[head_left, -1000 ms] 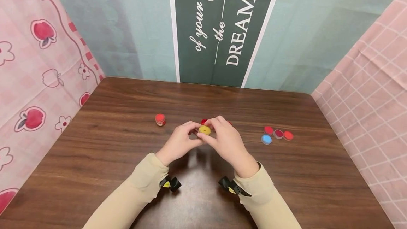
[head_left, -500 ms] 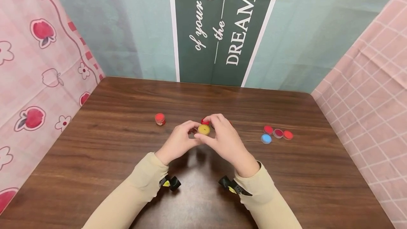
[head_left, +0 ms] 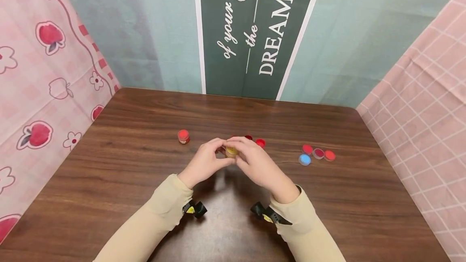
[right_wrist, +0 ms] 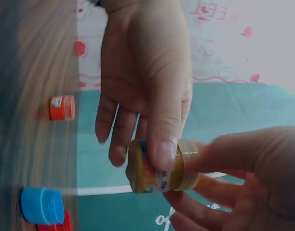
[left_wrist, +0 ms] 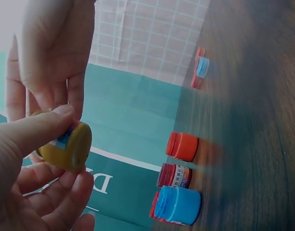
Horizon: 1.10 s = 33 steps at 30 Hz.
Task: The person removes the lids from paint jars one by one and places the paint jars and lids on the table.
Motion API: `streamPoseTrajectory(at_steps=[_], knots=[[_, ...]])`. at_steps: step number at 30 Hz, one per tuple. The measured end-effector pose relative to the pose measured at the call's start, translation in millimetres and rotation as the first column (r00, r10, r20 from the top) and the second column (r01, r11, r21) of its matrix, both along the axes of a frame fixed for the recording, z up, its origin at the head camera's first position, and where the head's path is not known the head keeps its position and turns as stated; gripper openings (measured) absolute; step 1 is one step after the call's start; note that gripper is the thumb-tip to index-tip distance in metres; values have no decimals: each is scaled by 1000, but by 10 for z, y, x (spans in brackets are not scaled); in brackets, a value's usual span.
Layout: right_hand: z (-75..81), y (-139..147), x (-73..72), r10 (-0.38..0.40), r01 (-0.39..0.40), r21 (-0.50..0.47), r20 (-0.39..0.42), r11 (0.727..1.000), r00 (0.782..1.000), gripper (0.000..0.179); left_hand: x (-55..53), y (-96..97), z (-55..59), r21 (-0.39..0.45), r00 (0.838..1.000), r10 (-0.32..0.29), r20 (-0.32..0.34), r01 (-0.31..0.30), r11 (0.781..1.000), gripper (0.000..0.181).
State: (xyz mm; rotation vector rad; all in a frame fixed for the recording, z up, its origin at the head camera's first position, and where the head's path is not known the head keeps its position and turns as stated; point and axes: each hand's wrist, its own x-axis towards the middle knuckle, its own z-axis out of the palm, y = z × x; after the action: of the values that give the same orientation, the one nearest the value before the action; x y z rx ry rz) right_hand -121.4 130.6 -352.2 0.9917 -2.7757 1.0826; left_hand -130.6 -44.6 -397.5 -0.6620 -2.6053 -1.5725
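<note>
In the head view, a small yellow paint jar [head_left: 231, 152] is held above the table between both hands. My left hand [head_left: 206, 159] grips its body with thumb and fingers; the left wrist view shows the jar's yellow base [left_wrist: 79, 147] and the thumb along its label. My right hand [head_left: 256, 165] has its fingers over the jar's top. At the clear-rimmed lid end [right_wrist: 190, 166], the right fingers pinch from the side in the right wrist view. The head view hides part of the lid beneath those fingers.
Behind the hands stand a blue jar [left_wrist: 182, 205], a dark red jar [left_wrist: 175, 175] and a red jar [left_wrist: 182, 146]. Another red jar [head_left: 183, 136] is to the left. Several flat lids lie right, including a blue lid [head_left: 304, 159]. Curtains surround the wooden table [head_left: 145, 112].
My right fingers have shifted left over the jar's top, covering much of the yellow disc. Jars behind that hand have come into sight. The left hand has hardly moved.
</note>
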Motion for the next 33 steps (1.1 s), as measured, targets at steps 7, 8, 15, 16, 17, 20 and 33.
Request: streamPoseTrajectory(at_steps=[7, 8, 15, 16, 17, 20, 33], knots=[[-20, -20, -15, -100, 99, -81, -1, 992, 995, 26, 1, -15, 6, 6, 1000, -4, -14, 4, 1000, 29], [-29, -31, -13, -147, 146, -50, -21, 988, 989, 32, 0, -12, 4, 1, 1000, -4, -20, 4, 1000, 29], [-38, -50, 15, -261, 268, 96, -72, 959, 963, 38, -3, 21, 6, -15, 999, -6, -33, 5, 1000, 27], [-38, -43, 13, -240, 246, 91, -75, 965, 968, 36, -4, 23, 5, -14, 1000, -7, -26, 6, 1000, 27], [-38, -34, 11, -211, 217, 87, -77, 972, 975, 35, -6, 24, 4, -14, 1000, -8, -19, 8, 1000, 26], [-39, 1, -8, -94, 100, 77, -75, 992, 993, 36, -10, 17, -2, -14, 1000, -6, -2, 6, 1000, 29], [-28, -25, -4, -176, 178, 50, -43, 983, 984, 41, -6, 18, -12, -7, 999, -2, -50, 1, 1000, 27]])
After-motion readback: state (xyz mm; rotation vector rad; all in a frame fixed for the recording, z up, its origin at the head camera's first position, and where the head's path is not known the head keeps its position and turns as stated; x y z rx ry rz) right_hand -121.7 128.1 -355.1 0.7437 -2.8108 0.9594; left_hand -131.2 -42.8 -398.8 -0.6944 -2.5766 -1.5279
